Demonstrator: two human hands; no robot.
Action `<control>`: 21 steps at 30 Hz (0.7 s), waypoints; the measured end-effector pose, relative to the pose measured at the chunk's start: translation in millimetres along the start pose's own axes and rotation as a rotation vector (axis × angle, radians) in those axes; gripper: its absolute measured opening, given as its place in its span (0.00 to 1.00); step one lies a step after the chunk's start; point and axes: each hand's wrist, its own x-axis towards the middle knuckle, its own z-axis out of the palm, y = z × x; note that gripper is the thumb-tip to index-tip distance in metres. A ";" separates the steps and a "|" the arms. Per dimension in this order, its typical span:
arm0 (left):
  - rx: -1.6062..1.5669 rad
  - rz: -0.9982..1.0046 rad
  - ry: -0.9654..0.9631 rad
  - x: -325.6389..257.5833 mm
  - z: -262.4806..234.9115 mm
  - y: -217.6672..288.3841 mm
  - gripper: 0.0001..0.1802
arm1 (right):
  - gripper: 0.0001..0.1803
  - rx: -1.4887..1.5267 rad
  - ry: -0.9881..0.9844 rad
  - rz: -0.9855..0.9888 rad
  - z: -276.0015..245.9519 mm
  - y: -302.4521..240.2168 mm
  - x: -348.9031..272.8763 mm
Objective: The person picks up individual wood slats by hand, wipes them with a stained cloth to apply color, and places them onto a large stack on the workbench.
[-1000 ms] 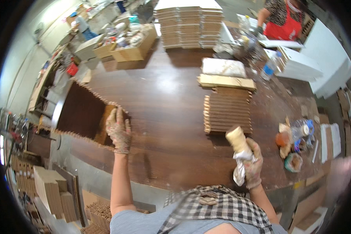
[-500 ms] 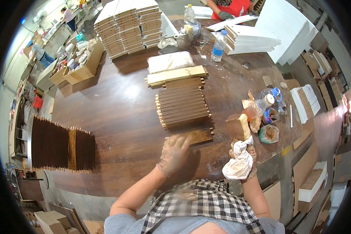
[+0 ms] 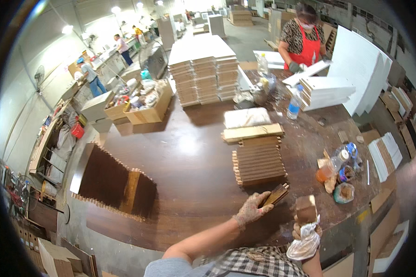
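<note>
My left hand [image 3: 253,210] grips a dark brown wooden slat [image 3: 276,194] by its left end; pale pegs stick out of the far end. In my right hand [image 3: 298,229] are a bunched white rag [image 3: 304,243] and a brown-stained pad [image 3: 306,208] with a pale edge. Beyond the left hand lies a row of dark slats [image 3: 260,161] with pegged ends. Pale unstained slats [image 3: 253,132] and a white cloth-like bundle [image 3: 247,117] lie behind that row. A larger stack of dark slats [image 3: 107,177] sits at the table's left.
Bottles [image 3: 329,169] and an open jar of brown stuff [image 3: 344,193] stand at the right edge. At the back are piled white boards [image 3: 203,69], a cardboard box [image 3: 152,108] of odds and ends and a water bottle [image 3: 295,102]. A co-worker in a red apron [image 3: 310,51] handles a white board across the table.
My left hand has lifted a slat that lay on the table before the row. The brown pad now shows above the rag in my right hand. The view has swung left and up.
</note>
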 end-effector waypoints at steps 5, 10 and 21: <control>-1.011 -0.323 -0.107 -16.8 -35.0 29.9 0.26 | 0.32 -0.085 0.000 -0.024 10.6 11.7 12.9; -1.297 -0.414 -0.021 -20.4 -54.6 70.9 0.21 | 0.31 -0.145 -0.045 -0.077 24.4 6.4 32.8; -1.277 -0.258 0.248 -36.4 -37.9 43.5 0.28 | 0.26 -0.268 -0.308 -0.018 38.9 -2.7 99.1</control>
